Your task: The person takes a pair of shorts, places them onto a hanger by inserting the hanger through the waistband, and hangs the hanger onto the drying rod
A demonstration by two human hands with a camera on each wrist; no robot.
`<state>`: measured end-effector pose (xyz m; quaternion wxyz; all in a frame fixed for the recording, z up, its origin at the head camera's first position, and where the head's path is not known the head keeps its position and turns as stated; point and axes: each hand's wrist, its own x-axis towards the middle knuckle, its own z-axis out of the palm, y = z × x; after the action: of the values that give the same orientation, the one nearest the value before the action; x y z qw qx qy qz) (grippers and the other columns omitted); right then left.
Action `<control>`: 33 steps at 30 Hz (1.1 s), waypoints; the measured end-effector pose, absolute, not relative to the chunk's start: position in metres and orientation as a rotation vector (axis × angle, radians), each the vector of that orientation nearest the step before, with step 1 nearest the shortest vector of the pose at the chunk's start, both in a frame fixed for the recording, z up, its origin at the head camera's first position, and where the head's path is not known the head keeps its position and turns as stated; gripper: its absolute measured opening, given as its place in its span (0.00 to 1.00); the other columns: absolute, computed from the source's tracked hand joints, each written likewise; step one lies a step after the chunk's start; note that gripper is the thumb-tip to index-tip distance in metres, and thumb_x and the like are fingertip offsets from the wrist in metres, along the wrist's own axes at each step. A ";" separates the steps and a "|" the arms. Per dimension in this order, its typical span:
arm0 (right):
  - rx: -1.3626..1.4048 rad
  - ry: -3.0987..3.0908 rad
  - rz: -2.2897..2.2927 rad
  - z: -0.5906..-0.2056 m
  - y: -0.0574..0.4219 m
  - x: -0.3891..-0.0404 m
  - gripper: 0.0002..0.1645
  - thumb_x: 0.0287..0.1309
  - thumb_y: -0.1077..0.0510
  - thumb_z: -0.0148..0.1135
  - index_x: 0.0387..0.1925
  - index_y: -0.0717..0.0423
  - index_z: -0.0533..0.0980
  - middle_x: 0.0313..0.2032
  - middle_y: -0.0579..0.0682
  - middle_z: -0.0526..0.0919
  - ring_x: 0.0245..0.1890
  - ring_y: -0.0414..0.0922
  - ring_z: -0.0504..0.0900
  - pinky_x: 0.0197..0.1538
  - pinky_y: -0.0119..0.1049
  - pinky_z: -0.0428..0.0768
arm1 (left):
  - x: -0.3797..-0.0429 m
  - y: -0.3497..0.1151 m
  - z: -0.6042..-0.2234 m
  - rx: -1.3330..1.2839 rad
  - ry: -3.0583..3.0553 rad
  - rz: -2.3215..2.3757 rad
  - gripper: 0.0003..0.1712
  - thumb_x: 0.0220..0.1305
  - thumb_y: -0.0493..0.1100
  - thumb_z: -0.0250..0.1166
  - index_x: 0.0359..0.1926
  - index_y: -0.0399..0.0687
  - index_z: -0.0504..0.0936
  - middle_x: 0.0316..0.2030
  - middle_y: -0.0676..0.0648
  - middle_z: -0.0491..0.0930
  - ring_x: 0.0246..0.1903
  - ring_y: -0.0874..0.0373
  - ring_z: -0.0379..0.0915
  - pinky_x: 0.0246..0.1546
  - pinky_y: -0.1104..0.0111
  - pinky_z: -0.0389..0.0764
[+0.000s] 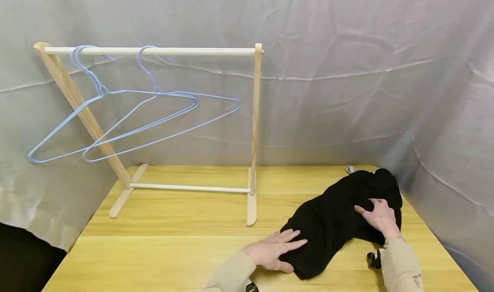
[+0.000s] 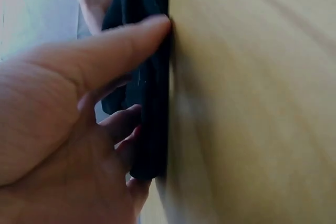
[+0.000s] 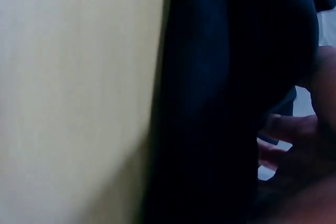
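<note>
Black cloth (image 1: 328, 215) under two hands

The black cloth lies bunched on the right side of the counter (image 1: 173, 257). The left hand (image 1: 275, 251) rests on its near left end, fingers spread. The right hand (image 1: 380, 217) touches it farther right, thumb and forefinger apart; its other fingers are hard to make out. Well to the left, blue hangers (image 1: 156, 93) hang from a wooden rack (image 1: 255, 124).

Head pic bright; R-wrist dim, prob. blurred.
</note>
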<state>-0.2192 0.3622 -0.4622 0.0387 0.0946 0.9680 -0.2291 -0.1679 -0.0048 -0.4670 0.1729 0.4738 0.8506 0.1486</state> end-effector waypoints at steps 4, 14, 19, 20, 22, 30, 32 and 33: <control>0.240 3.015 -0.691 -0.460 0.357 -0.218 0.47 0.67 0.41 0.58 0.65 0.80 0.62 0.64 0.83 0.58 0.60 0.82 0.59 0.64 0.71 0.62 | -0.169 -0.006 -0.468 1.410 2.530 0.370 0.33 0.69 0.47 0.65 0.73 0.61 0.68 0.73 0.50 0.63 0.72 0.55 0.59 0.72 0.67 0.64; 0.110 3.013 -0.697 -0.461 0.322 -0.207 0.37 0.61 0.41 0.66 0.47 0.75 0.75 0.45 0.75 0.78 0.48 0.72 0.75 0.52 0.60 0.74 | -0.162 -0.025 -0.466 1.274 2.666 0.519 0.27 0.44 0.27 0.65 0.40 0.64 0.88 0.38 0.61 0.77 0.42 0.70 0.71 0.48 0.81 0.71; 0.020 3.017 -0.740 -0.462 0.301 -0.196 0.34 0.57 0.41 0.71 0.18 0.53 0.58 0.19 0.45 0.57 0.23 0.44 0.61 0.36 0.40 0.59 | -0.161 -0.050 -0.455 1.106 2.640 0.581 0.18 0.41 0.28 0.64 0.22 0.59 0.88 0.27 0.62 0.78 0.33 0.73 0.71 0.37 0.84 0.70; 0.004 3.010 -0.754 -0.462 0.297 -0.193 0.35 0.57 0.40 0.71 0.18 0.51 0.57 0.19 0.44 0.55 0.22 0.43 0.60 0.35 0.39 0.59 | -0.161 -0.056 -0.451 1.075 2.655 0.599 0.17 0.41 0.28 0.64 0.19 0.58 0.88 0.25 0.62 0.79 0.30 0.73 0.72 0.35 0.84 0.71; -0.016 2.989 -0.775 -0.463 0.290 -0.189 0.35 0.55 0.40 0.72 0.17 0.49 0.57 0.17 0.42 0.55 0.21 0.41 0.60 0.35 0.38 0.59 | -0.162 -0.067 -0.444 0.999 2.695 0.638 0.17 0.41 0.27 0.62 0.15 0.56 0.86 0.24 0.61 0.81 0.29 0.71 0.73 0.36 0.81 0.74; -0.123 2.916 -0.808 -0.459 0.261 -0.183 0.33 0.51 0.38 0.74 0.14 0.48 0.62 0.14 0.39 0.58 0.18 0.39 0.63 0.34 0.34 0.62 | -0.168 -0.116 -0.413 0.809 3.030 0.799 0.18 0.39 0.22 0.60 0.11 0.50 0.80 0.24 0.53 0.80 0.32 0.56 0.79 0.41 0.62 0.83; -0.186 2.864 -0.855 -0.458 0.254 -0.183 0.33 0.51 0.38 0.74 0.15 0.49 0.61 0.13 0.39 0.59 0.17 0.38 0.64 0.31 0.32 0.62 | -0.170 -0.125 -0.411 0.748 3.137 0.785 0.18 0.39 0.22 0.62 0.10 0.50 0.79 0.22 0.53 0.79 0.30 0.56 0.78 0.37 0.63 0.82; -0.228 2.834 -0.884 -0.458 0.251 -0.183 0.33 0.52 0.38 0.74 0.15 0.49 0.61 0.13 0.38 0.60 0.16 0.37 0.65 0.28 0.31 0.63 | -0.170 -0.129 -0.411 0.705 3.181 0.761 0.18 0.39 0.23 0.63 0.10 0.51 0.79 0.22 0.54 0.78 0.30 0.55 0.78 0.37 0.62 0.81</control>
<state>-0.1829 0.2514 -0.4577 0.0818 -0.0764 0.9486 -0.2959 -0.1702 -0.1286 -0.4110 -0.1019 0.2097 0.9458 0.2262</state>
